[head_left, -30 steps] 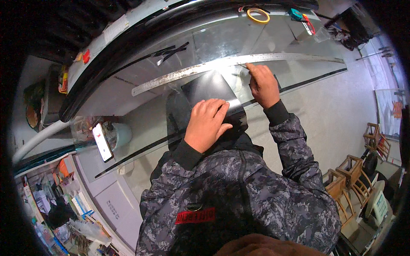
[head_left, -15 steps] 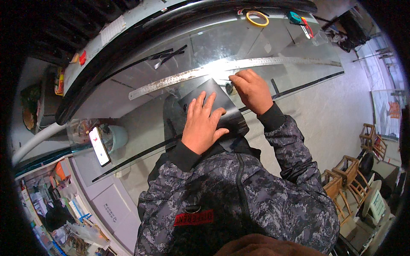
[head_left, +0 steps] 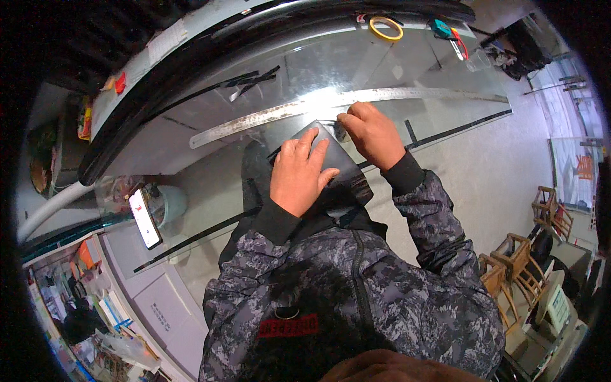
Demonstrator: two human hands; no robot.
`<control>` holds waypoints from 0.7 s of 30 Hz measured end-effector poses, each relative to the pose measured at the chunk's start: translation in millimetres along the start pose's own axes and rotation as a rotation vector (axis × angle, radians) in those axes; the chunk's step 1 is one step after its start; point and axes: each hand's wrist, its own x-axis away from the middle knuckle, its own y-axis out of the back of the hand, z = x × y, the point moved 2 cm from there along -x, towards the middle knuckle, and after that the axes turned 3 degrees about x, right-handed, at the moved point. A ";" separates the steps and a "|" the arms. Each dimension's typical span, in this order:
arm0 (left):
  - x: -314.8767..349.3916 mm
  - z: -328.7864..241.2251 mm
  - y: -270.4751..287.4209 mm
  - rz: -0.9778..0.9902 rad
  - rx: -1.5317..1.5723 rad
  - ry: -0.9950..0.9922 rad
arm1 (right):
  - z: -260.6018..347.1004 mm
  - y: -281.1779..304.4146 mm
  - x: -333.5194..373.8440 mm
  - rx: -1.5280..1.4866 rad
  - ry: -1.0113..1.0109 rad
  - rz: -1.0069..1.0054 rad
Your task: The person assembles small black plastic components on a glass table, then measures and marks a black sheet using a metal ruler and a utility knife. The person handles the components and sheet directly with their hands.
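Observation:
A dark, glossy flat sheet [head_left: 344, 167] lies on the glass tabletop in front of me, one corner pointing away. Pressed flat on its left part is my left hand [head_left: 298, 170], fingers stretched out and thumb apart. My right hand [head_left: 374, 135] is closed in a pinch just right of the sheet's far corner. A thin dark line shows at its fingertips, too small to make out what they hold. Beyond both hands a long, stained metal ruler [head_left: 261, 117] lies across the glass.
At the far side lie a yellow tape roll [head_left: 386, 28] and a teal tape measure [head_left: 439, 28]. Black strips [head_left: 254, 79] lie behind the ruler. A lit phone [head_left: 145, 219] is at the left, above a pale bucket [head_left: 172, 205]. Wooden stools [head_left: 511, 252] stand at the right.
My left hand's fingers have drawn closer together and shifted slightly on the sheet. My right hand has moved a little left, still pinched near the sheet's far corner.

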 end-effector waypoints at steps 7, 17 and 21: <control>-1.3 0.9 -2.6 0.026 -0.032 0.004 | -2.6 -2.6 -5.1 0.019 0.018 0.042; -5.4 -2.5 0.7 0.068 -0.038 0.030 | -7.1 -0.8 -9.0 0.020 0.039 0.078; -5.6 -3.6 1.7 0.073 -0.028 0.040 | -9.4 -1.9 -11.5 0.047 0.057 0.080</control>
